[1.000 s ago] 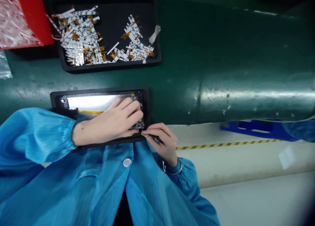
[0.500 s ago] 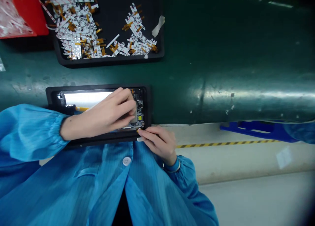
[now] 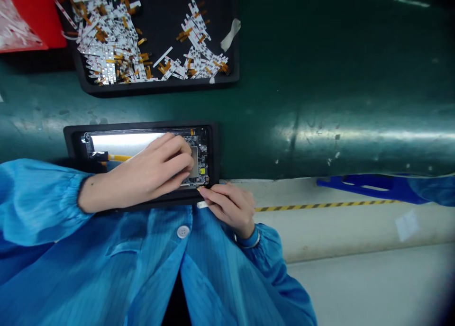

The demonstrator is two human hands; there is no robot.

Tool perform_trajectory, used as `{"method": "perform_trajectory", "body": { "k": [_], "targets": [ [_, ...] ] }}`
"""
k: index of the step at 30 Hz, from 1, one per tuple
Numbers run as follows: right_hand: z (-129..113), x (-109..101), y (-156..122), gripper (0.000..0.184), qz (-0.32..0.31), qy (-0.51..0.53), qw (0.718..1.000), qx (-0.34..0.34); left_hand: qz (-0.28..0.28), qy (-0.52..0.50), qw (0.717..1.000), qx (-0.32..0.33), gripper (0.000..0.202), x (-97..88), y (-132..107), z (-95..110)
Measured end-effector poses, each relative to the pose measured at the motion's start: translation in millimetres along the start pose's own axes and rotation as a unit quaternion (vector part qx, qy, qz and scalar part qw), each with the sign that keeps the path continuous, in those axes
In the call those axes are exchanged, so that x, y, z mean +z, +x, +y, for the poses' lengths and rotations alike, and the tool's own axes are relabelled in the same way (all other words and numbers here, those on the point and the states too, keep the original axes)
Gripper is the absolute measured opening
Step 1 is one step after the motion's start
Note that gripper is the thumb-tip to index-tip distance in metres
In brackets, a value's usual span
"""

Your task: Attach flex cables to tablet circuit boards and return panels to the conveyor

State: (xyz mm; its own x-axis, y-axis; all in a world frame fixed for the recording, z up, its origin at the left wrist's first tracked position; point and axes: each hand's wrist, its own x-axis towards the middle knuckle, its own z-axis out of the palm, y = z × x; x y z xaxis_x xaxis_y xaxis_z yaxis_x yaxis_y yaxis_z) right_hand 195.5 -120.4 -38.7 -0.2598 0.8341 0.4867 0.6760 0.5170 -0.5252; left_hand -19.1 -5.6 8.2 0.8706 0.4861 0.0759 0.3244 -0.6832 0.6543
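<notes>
view from my head camera, looking down at the near edge of the green work surface [image 3: 320,79]. the opened device [image 3: 142,141] lies flat in a black holder [image 3: 213,146] just in front of my chest, its long side running left to right. its left part shows a bright, pale reflective panel [image 3: 121,140] with a thin yellow strip [image 3: 119,158] along the lower edge; its right end exposes a dark circuit board [image 3: 202,156] with small components, a grey metal shield and a tiny yellow part. my left hand [image 3: 156,169] reaches in from the left across the device, fingers curled close together, tips resting on the board beside the shield; i cannot tell whether they pinch anything. my right hand [image 3: 227,205] sits at the holder's lower right corner, thumb and forefinger closed narrowly on a small white strip [image 3: 202,204], the forefinger tip touching the holder's edge. farther back, a black tray [image 3: 156,86] carries two loose heaps of white and orange flex strips [image 3: 110,41], and a red bin [image 3: 42,13] stands at the upper left. both my sleeves are blue.
</notes>
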Motion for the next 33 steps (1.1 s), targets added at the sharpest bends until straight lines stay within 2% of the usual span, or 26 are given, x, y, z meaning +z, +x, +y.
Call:
{"method": "perform_trajectory", "body": {
  "k": [14, 33],
  "targets": [
    [1.8, 2.4, -2.7, 0.01, 0.008, 0.005, 1.0, -0.004, 0.002, 0.013, 1.0, 0.003, 0.015, 2.1, -4.8, -3.7],
    [-3.8, -1.7, 4.7, 0.011, -0.035, -0.004, 0.999, 0.017, 0.011, 0.016, 1.0, 0.012, 0.014, 3.4, -4.6, -4.8]
  ]
}}
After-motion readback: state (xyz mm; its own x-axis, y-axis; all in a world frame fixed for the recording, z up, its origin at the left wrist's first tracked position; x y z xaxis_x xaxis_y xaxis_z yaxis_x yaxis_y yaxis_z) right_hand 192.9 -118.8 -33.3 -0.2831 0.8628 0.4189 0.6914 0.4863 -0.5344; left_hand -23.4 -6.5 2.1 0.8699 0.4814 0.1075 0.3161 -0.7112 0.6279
